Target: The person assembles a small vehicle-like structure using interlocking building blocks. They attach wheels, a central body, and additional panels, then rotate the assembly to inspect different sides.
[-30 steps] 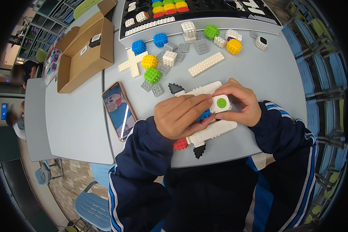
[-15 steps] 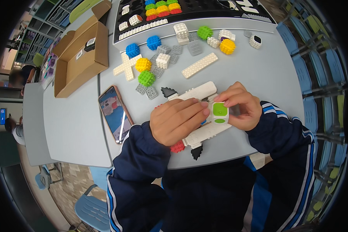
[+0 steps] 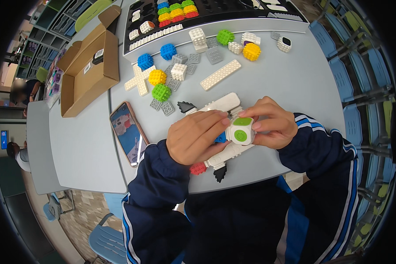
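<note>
Right hand (image 3: 275,123) is clamped on the green-patched white cube (image 3: 243,131) at its fingertips, left of the palm.

White cube (image 3: 242,129) — two green patches, the nearer one dotted. Left of cube: block (image 3: 220,137), blue at least where uncovered. Right of cube: navy sleeve (image 3: 304,152), blue-and-white stripes. Beyond cube: off-white plank (image 3: 221,75) — all-over stud pattern.

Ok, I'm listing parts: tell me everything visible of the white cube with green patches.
The white cube looks like smooth plastic with rounded edges. Two green patches show: a round one and a wider one. It is tilted, pinched by the right hand, just right of a blue piece. The left hand lies beside it; contact there is unclear.
</note>
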Available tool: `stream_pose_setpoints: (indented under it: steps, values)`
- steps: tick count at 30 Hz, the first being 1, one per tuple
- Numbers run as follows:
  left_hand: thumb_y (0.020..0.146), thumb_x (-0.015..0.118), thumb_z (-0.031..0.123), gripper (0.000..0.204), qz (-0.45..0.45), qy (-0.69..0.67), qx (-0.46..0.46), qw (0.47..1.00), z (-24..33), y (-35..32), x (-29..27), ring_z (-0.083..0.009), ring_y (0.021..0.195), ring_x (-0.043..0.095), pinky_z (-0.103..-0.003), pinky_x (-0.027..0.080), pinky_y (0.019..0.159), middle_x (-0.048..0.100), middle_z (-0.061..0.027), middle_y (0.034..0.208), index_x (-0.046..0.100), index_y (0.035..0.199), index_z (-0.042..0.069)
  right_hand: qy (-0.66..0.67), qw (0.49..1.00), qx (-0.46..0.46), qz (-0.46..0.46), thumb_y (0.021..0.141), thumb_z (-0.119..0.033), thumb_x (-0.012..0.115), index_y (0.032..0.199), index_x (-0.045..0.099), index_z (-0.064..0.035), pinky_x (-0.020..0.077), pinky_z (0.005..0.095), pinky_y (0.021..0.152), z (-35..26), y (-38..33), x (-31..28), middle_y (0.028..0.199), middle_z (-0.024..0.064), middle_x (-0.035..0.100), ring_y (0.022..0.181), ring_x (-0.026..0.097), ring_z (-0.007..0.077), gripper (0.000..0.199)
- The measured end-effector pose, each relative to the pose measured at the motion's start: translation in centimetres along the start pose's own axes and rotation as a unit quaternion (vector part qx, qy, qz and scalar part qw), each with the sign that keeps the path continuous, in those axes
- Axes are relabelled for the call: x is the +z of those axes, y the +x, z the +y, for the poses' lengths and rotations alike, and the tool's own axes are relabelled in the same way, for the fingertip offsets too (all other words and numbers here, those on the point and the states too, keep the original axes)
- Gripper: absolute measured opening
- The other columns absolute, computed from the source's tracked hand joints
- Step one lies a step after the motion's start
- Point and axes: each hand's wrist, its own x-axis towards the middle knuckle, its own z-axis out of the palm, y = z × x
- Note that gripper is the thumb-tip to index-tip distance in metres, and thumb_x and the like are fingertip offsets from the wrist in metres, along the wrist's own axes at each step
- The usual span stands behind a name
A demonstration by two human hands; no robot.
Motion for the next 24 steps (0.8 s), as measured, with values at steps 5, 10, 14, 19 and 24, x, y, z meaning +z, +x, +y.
stream_pose_setpoints:
  steps: [5,10,14,19,24]
  values:
    - [0.063,0.083,0.008,0.048,-0.005,-0.008,-0.019,1.000,0.05,-0.12,-0.06,-0.0266,0.086,0.067,-0.032,0.055,0.072,0.066,-0.0126,0.105,0.065,0.107,0.000,-0.030,0.999,-0.013,-0.017,0.066,-0.001,0.084,0.101,0.067,-0.0037,0.0496,0.0264,0.065,-0.35,0.34,-0.32,0.116,0.0192,0.064,0.078,0.057,0.0204,0.038]
    - [0.064,0.082,0.008,0.048,-0.003,-0.010,-0.024,1.000,-0.03,-0.01,-0.05,-0.0258,0.085,0.067,-0.031,0.055,0.069,0.066,-0.0129,0.105,0.064,0.107,0.000,-0.050,0.998,-0.016,-0.019,0.066,-0.001,0.084,0.102,0.067,-0.0032,0.0495,0.0268,0.063,-0.33,0.32,-0.30,0.116,0.0198,0.064,0.074,0.056,0.0198,0.040]
    - [0.064,0.082,0.008,0.047,-0.007,0.002,-0.025,1.000,0.01,-0.02,-0.24,-0.0252,0.085,0.067,-0.031,0.054,0.069,0.066,-0.0133,0.105,0.064,0.107,-0.001,-0.039,0.999,0.002,-0.019,0.066,0.000,0.083,0.099,0.066,-0.0022,0.0494,0.0270,0.063,-0.46,0.48,-0.14,0.115,0.0200,0.064,0.073,0.056,0.0195,0.037]
    - [0.065,0.080,0.008,0.045,0.001,0.007,-0.026,1.000,-0.16,-0.26,-0.06,-0.0250,0.084,0.067,-0.031,0.054,0.068,0.067,-0.0135,0.105,0.065,0.106,-0.001,-0.037,0.999,0.030,-0.027,0.067,-0.002,0.084,0.099,0.064,-0.0028,0.0486,0.0279,0.064,-0.53,0.57,-0.18,0.114,0.0212,0.065,0.073,0.056,0.0205,0.037]
    - [0.065,0.080,0.009,0.045,0.005,0.010,-0.026,1.000,-0.19,-0.28,-0.08,-0.0249,0.083,0.067,-0.030,0.053,0.066,0.067,-0.0137,0.104,0.065,0.106,-0.002,-0.016,1.000,0.014,0.000,0.068,-0.002,0.083,0.106,0.062,-0.0024,0.0485,0.0289,0.064,-0.16,0.50,0.20,0.113,0.0222,0.065,0.076,0.060,0.0222,0.043]
